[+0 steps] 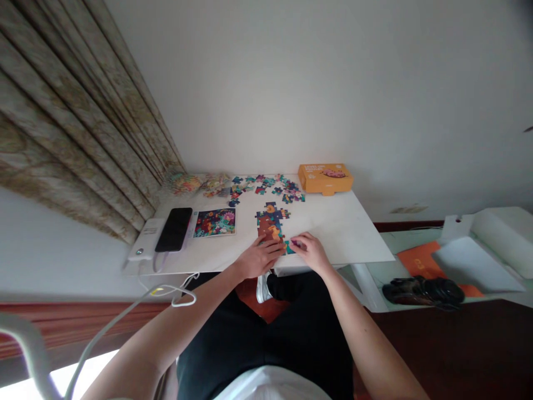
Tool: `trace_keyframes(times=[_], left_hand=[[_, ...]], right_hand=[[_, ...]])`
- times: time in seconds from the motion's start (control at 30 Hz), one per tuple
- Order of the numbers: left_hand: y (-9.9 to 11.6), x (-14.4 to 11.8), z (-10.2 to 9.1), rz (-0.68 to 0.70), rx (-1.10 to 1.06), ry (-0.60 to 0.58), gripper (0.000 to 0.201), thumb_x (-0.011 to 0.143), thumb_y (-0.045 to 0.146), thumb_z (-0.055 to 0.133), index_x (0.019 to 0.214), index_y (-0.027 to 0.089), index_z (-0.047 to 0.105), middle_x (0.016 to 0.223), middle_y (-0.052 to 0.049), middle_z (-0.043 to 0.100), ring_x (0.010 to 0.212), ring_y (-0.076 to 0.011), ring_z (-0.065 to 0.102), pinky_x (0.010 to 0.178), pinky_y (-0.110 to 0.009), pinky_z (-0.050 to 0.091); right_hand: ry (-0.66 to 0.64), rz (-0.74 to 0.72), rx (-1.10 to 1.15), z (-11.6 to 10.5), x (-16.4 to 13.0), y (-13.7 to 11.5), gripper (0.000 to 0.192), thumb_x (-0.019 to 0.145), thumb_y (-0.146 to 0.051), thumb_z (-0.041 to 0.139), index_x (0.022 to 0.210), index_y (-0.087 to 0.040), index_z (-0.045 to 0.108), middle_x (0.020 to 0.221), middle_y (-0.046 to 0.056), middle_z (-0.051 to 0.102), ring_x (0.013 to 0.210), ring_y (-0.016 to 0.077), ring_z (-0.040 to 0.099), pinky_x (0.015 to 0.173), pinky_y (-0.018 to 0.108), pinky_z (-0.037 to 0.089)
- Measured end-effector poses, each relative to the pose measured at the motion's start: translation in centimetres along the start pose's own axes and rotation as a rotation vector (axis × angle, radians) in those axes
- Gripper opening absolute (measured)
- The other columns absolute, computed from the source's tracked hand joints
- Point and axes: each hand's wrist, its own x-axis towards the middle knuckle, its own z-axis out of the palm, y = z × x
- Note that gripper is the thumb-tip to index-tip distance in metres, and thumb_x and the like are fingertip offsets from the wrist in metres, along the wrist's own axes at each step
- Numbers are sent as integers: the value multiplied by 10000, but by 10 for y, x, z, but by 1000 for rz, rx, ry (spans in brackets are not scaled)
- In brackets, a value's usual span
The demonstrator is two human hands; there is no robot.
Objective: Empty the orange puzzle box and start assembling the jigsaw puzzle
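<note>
My left hand (259, 256) rests flat on the joined puzzle (270, 225) at twelve o'clock on the white tabletop (341, 228). My right hand (310, 250) fingers pinch a piece (296, 243) at its lower edge. Pressing misaligned could buckle the joined section.

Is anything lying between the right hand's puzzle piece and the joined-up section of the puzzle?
Nothing visible. The right hand presses a piece right at the lower edge of the joined section, and the left hand rests beside it on the table.
</note>
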Motion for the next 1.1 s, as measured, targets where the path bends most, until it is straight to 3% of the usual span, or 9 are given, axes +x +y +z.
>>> trace_keyframes(times=[0.2,0.37,0.6,0.8,1.1], left_hand=[[1,0,-2,5,30,-28,526,1087,261,416,1613,278,413,1593,-56,537,1491,-205,448,1285,-462,172],[-1,-1,-2,30,37,-44,553,1062,258,483,1610,306,421,1579,-46,554,1494,-212,439,1285,-465,180],[1,0,-3,-4,-18,21,465,1076,263,469,1534,315,533,1557,-42,576,1462,-198,488,1285,-465,235],[-2,-2,1,2,-45,25,453,1039,226,528,1477,323,594,1533,-38,600,1460,-214,500,1288,-503,263],[-3,-5,3,-14,-106,34,415,1008,183,536,1396,277,651,1508,-56,621,1463,-214,505,1306,-519,245]], right_hand=[[-21,-6,37,-3,0,2,186,960,-396,693,1013,-247,791,960,74,729,839,217,697,740,333,575],[-21,-14,41,-5,-1,-1,173,957,-368,696,1014,-233,788,954,74,723,851,219,694,771,340,576],[-69,-64,-97,-8,-3,-5,255,891,-339,784,1134,-263,775,1084,83,727,987,257,689,925,416,549],[-137,-117,-133,-11,-2,0,274,891,-327,793,1163,-297,780,1172,80,737,1046,271,676,959,436,529],[-159,-156,-96,-17,-3,-2,225,896,-332,796,1116,-285,791,1124,74,729,1030,257,668,955,428,518]])
